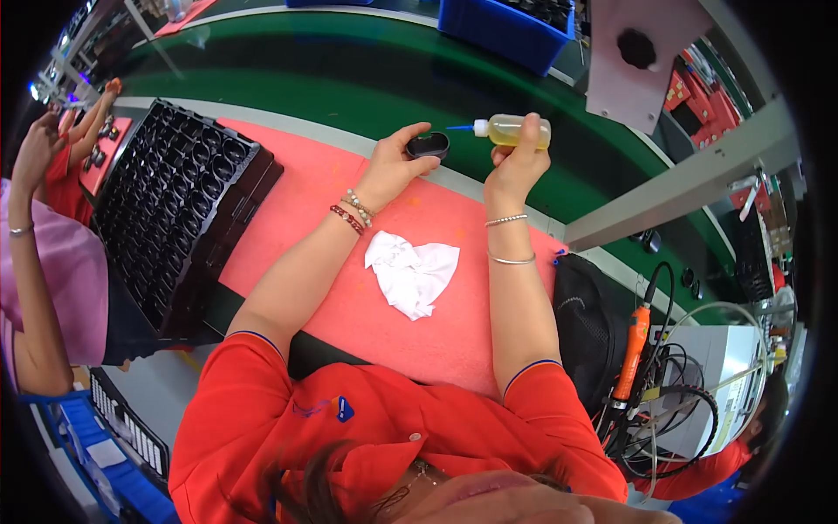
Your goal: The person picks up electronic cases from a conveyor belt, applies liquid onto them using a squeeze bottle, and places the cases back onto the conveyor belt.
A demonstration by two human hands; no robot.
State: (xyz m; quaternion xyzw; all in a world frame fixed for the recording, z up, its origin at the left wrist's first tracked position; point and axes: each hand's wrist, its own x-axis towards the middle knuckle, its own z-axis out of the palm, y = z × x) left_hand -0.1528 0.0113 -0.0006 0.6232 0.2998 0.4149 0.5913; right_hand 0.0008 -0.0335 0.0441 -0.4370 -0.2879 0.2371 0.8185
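My left hand (400,162) grips a small black oval case (428,146) between thumb and fingers, near the edge of the green belt. In my right hand (517,166) is a clear squeeze bottle (506,130) of yellowish liquid, lying sideways with my fingers wrapped round it. Its white cap and thin blue nozzle (459,128) point left at the black case, with the tip close to the case's rim. Below both hands, a crumpled white cloth (410,272) lies on the pink mat (340,297). The inside of the case is too dark to make out.
A stack of black trays (175,188) with round pockets stands at left, beside a person in pink (61,271). Beyond my hands runs a green belt (314,70) with a blue bin (506,31). An orange electric screwdriver (632,354), cables and a metal post (646,205) are at right.
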